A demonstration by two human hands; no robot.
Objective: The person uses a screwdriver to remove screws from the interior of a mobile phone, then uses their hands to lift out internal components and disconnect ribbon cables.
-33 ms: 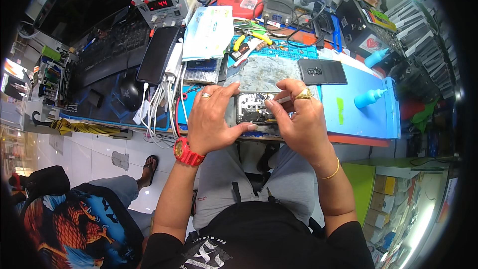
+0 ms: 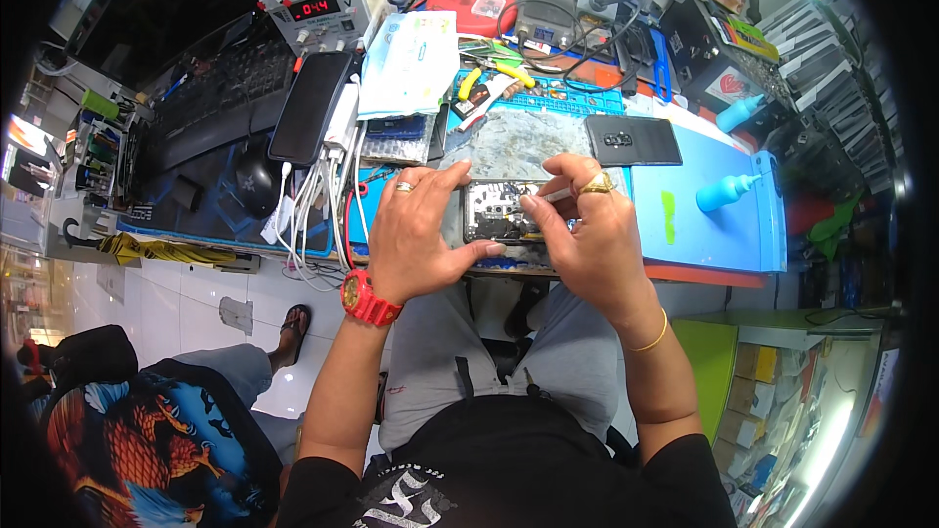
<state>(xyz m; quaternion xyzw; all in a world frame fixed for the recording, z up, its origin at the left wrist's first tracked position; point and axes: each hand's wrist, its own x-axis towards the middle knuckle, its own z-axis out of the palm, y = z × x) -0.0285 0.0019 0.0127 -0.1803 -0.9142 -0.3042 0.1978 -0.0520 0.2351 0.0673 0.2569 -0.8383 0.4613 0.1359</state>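
An opened phone (image 2: 494,220), its inner board exposed, lies on a grey, stained mat (image 2: 518,137). My left hand (image 2: 421,230), with a ring and a red watch, grips its left end, index finger by the top edge and thumb by the bottom. My right hand (image 2: 587,230) pinches a thin light tool (image 2: 556,197) over the board; its tip is partly hidden by my thumb. A dark phone (image 2: 634,142) lies just behind my right hand.
Around me are a power supply (image 2: 313,5), phone with cables (image 2: 308,108), keyboard (image 2: 196,103), mouse (image 2: 256,186), papers (image 2: 406,49), yellow pliers (image 2: 469,83) and blue bottles (image 2: 724,194) on a blue board (image 2: 704,235). Another person (image 2: 166,430) sits at lower left.
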